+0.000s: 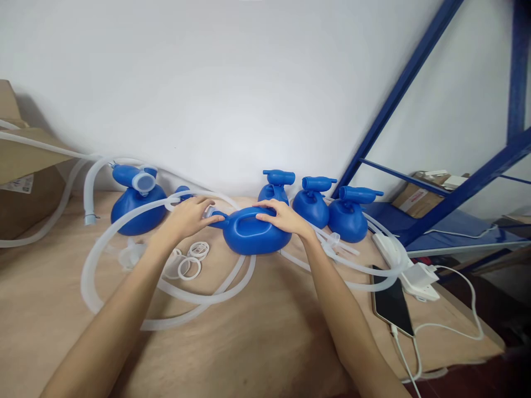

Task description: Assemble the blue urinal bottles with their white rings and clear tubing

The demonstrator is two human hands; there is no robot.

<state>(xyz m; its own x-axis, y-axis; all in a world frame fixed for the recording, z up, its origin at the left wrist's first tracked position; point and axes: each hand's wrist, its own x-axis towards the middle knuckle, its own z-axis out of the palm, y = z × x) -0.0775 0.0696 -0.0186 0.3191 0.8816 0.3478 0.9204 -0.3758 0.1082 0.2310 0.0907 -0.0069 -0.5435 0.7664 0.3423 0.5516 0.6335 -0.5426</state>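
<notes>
A blue plastic urinal bottle (257, 237) with a loop handle lies on its side over the wooden table, its neck pointing left. My left hand (188, 218) is closed around the neck end, where a translucent white piece shows between thumb and fingers. My right hand (284, 217) grips the bottle's upper right side by the handle, thumb at the handle opening. Beneath and left of the bottle loops a clear hose (186, 298). White sealing rings (189, 268) and a translucent funnel-like part (131, 254) lie beside my left forearm.
Several similar blue bottles (312, 210) stand along the wall, one (139, 210) at left. To the right are a phone (394, 301), a white power strip (418, 282) with cables, and a blue metal rack (406, 121). A cardboard box (29, 182) stands at the left edge.
</notes>
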